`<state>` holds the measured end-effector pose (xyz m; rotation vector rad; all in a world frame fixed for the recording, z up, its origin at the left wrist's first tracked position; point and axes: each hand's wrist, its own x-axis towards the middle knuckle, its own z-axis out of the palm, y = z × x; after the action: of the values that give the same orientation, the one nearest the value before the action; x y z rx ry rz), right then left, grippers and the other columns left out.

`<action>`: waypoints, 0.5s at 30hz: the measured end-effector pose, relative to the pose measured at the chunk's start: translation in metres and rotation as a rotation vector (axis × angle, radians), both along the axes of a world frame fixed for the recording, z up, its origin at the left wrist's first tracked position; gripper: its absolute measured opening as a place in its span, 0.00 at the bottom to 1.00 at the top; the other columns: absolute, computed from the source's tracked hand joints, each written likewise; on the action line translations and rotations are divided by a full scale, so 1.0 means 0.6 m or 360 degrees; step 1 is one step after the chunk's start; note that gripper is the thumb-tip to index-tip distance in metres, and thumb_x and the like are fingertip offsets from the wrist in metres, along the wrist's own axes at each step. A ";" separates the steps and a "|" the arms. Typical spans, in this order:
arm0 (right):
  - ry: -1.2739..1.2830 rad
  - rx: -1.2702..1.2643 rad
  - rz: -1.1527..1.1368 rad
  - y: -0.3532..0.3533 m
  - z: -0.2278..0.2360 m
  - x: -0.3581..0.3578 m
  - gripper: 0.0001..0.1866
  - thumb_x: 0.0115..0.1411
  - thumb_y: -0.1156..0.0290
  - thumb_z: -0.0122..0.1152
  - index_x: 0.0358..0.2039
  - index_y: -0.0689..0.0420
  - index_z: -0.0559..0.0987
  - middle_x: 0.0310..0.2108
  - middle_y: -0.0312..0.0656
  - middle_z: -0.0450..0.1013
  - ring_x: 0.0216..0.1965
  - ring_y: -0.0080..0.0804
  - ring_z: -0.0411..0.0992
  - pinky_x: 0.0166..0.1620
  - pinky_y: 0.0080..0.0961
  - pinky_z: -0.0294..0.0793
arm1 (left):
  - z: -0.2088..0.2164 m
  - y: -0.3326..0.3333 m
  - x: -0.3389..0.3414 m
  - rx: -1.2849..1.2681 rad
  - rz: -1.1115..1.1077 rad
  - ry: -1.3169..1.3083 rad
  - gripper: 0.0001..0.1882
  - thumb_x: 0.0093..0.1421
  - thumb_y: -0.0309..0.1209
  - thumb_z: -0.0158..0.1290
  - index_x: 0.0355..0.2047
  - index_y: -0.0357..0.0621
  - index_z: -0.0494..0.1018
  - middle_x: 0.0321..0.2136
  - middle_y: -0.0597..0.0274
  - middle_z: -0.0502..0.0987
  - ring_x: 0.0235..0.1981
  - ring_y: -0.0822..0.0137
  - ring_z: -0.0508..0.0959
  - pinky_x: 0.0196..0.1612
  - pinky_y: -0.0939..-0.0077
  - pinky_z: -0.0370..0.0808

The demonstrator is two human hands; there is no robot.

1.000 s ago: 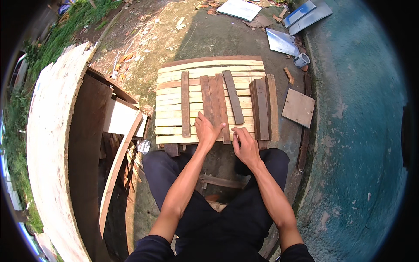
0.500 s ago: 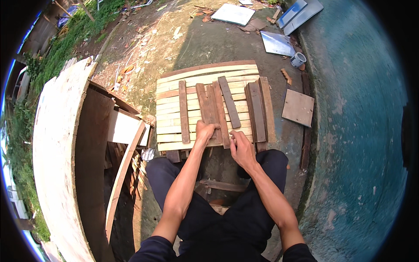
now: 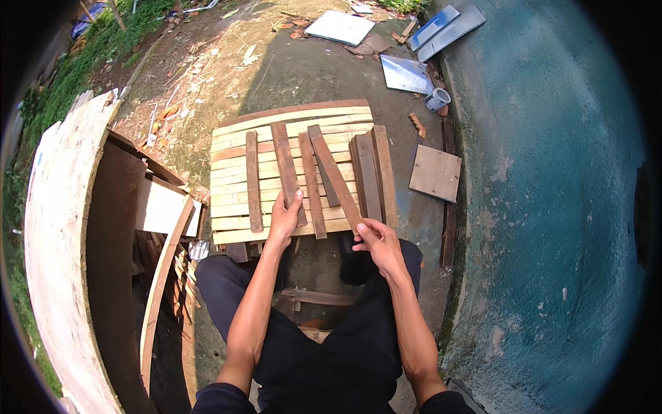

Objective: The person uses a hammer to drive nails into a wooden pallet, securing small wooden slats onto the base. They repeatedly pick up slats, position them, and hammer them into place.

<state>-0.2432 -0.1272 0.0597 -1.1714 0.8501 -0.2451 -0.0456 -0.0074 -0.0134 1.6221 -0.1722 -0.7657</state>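
Observation:
Several dark wooden strips lie on a low table of pale slats (image 3: 227,165) in front of my knees. My left hand (image 3: 283,222) is closed around the near end of a wide brown strip (image 3: 285,155), thumb along its right edge. Between my fingertips, my right hand (image 3: 381,248) pinches the near end of a long strip (image 3: 334,164). That strip slants across a darker strip (image 3: 331,192), partly covering it. Between my hands lies a narrower strip (image 3: 312,183), its near end jutting past the table edge. Farther left rests another strip (image 3: 253,181), untouched.
Dark and brown wooden pieces (image 3: 369,172) stand side by side along the table's right edge. A large pale board (image 3: 62,221) leans at left, near offcuts. A blue-green wall (image 3: 545,207) runs along the right, with a square board (image 3: 436,172) and a can (image 3: 436,100) beside it.
My right hand has taken hold of a strip and swung its near end right, over the darker strip. The wide strip in my left hand now lies apart from the narrower one. The view shifted.

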 end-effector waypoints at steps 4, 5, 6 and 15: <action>0.0112 0.0032 -0.0158 -0.027 0.022 -0.043 0.19 0.64 0.66 0.56 0.48 0.70 0.73 0.34 0.41 0.73 0.35 0.26 0.73 0.40 0.22 0.78 | -0.030 0.001 0.010 0.0735 0.0138 -0.1079 0.22 0.61 0.36 0.54 0.51 0.33 0.69 0.36 0.46 0.74 0.37 0.52 0.74 0.50 0.59 0.67; 0.0155 0.0045 -0.0210 -0.033 0.023 -0.049 0.19 0.64 0.66 0.56 0.49 0.70 0.73 0.34 0.41 0.73 0.35 0.26 0.73 0.40 0.22 0.78 | -0.031 0.001 0.001 0.0958 0.0208 -0.1364 0.21 0.60 0.34 0.54 0.50 0.34 0.69 0.35 0.47 0.73 0.36 0.51 0.73 0.51 0.58 0.66; 0.0137 0.0057 -0.0198 -0.039 0.023 -0.053 0.19 0.65 0.66 0.55 0.47 0.71 0.73 0.34 0.43 0.73 0.36 0.27 0.74 0.42 0.22 0.78 | -0.029 -0.006 -0.008 0.0723 0.0265 -0.1428 0.20 0.60 0.33 0.54 0.50 0.35 0.69 0.35 0.49 0.73 0.36 0.52 0.73 0.51 0.57 0.65; 0.0061 0.0139 -0.0259 -0.078 0.006 -0.053 0.14 0.65 0.69 0.54 0.43 0.70 0.74 0.35 0.45 0.73 0.37 0.31 0.75 0.46 0.24 0.77 | 0.044 -0.117 -0.140 -0.0066 -0.0206 -0.0556 0.10 0.59 0.28 0.53 0.39 0.36 0.73 0.28 0.54 0.78 0.24 0.59 0.76 0.32 0.65 0.73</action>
<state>-0.2748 -0.1739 0.0631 -1.0294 0.9819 -0.3166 -0.1293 -0.0777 0.0128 1.7074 -0.5443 -0.5660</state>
